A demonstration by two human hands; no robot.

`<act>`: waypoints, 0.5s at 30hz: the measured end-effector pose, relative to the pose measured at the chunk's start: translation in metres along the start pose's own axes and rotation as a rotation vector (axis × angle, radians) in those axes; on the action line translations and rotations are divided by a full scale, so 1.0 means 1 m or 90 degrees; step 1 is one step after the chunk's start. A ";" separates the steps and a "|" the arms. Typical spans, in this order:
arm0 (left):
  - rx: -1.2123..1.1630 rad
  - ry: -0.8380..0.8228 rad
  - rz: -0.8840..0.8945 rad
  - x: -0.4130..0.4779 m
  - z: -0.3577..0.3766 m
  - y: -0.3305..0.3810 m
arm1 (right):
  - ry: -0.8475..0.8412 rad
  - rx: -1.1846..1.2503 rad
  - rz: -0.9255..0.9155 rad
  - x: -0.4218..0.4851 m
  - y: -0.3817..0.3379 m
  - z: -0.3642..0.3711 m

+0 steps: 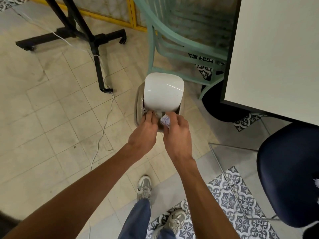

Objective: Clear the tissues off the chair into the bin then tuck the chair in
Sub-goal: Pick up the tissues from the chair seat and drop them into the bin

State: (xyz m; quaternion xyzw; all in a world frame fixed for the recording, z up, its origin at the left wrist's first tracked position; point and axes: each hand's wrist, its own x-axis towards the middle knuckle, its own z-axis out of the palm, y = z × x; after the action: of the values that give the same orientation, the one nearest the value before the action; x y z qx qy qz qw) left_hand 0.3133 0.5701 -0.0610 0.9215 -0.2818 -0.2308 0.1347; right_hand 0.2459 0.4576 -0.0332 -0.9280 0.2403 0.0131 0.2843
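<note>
A small beige bin (138,107) stands on the floor with its white lid (163,91) tilted up. Both my hands are over its opening. My right hand (176,131) holds a crumpled white tissue (165,120) at the bin's mouth. My left hand (143,133) reaches into the opening beside it, fingers curled downward; what they touch is hidden. The dark navy chair (286,173) stands at the right edge, and a bit of white tissue (316,182) shows on its seat at the frame edge.
A white table (276,54) with a black rim fills the upper right, with a teal chair (174,42) tucked beside it. A black wheeled stand (76,34) and a white cable (103,128) lie on the floor to the left. My feet stand below the bin.
</note>
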 end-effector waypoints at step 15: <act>-0.015 0.000 -0.011 -0.026 -0.025 0.019 | -0.041 0.001 0.041 -0.034 -0.001 -0.013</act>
State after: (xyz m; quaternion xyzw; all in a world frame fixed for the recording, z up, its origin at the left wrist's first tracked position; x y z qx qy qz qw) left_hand 0.2978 0.5726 -0.0232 0.9222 -0.2711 -0.2352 0.1437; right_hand 0.2151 0.4661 -0.0165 -0.9187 0.2610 0.0521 0.2919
